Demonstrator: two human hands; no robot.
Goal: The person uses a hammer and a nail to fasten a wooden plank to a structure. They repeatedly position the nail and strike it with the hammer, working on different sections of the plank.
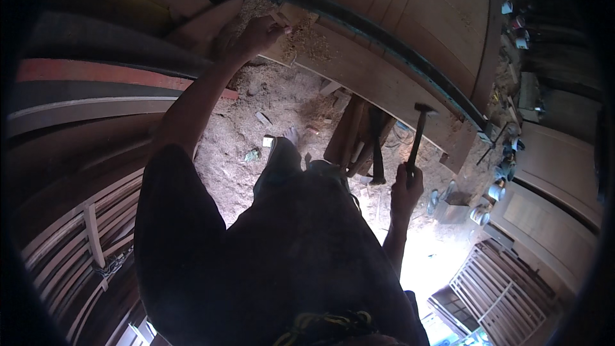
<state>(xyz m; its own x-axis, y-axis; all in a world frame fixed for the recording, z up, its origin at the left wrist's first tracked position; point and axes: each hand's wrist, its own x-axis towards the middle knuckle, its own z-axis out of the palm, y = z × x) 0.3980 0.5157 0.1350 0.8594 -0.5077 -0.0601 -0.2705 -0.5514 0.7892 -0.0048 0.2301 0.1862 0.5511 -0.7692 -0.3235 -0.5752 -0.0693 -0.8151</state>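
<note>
My right hand [407, 191] is wrapped round the handle of a hammer [418, 138], its head up over the near edge of the workbench plank [378, 93]. At the far left end of the plank, my left hand [257, 37] closes its fingers on a small wooden block [279, 18]. Right beside that hand lies a heap of wood shavings [306, 45]. A long dark metal bar clamp [378, 32] runs across the wooden panel [419, 16], just beyond the plank. Part of the block is hidden by my fingers.
Stacked boards [83, 122] fill the left side, one with a red edge [115, 74]. Sawdust and offcuts cover the floor [237, 131]. Pieces of wood [349, 131] lean under the bench. Cans [496, 190] and door panels [544, 218] stand at the right, near a slatted frame [496, 285].
</note>
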